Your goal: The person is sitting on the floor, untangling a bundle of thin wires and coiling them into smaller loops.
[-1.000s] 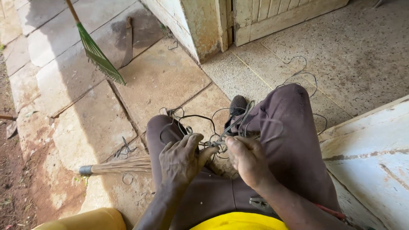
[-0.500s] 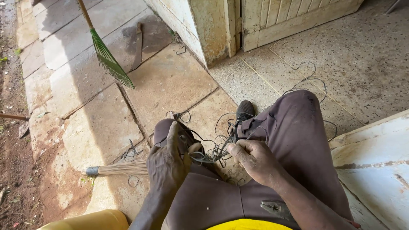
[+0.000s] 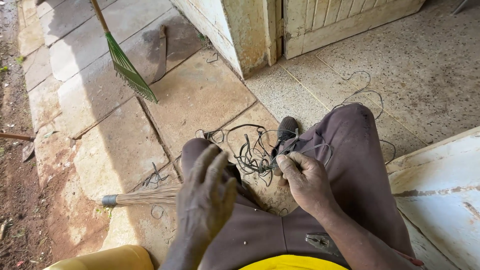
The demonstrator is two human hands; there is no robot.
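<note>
Plainly right hand point(image 3: 305, 180) grip pinched shut on wire tangle point(image 3: 255, 155), bundle just ahead of fingers, over knees. Left hand point(image 3: 207, 192) open, empty, just beside. Wire looks light, springy, snag-prone; best held at loop cluster.

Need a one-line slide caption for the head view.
Seated person's right hand pinches tangled thin dark wire; open left hand raised beside it.

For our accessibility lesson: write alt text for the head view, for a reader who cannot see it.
A seated person's right hand pinches a tangle of thin dark wire between their knees; the left hand is raised open beside it. A straw broom and green rake lie on paving.
</note>
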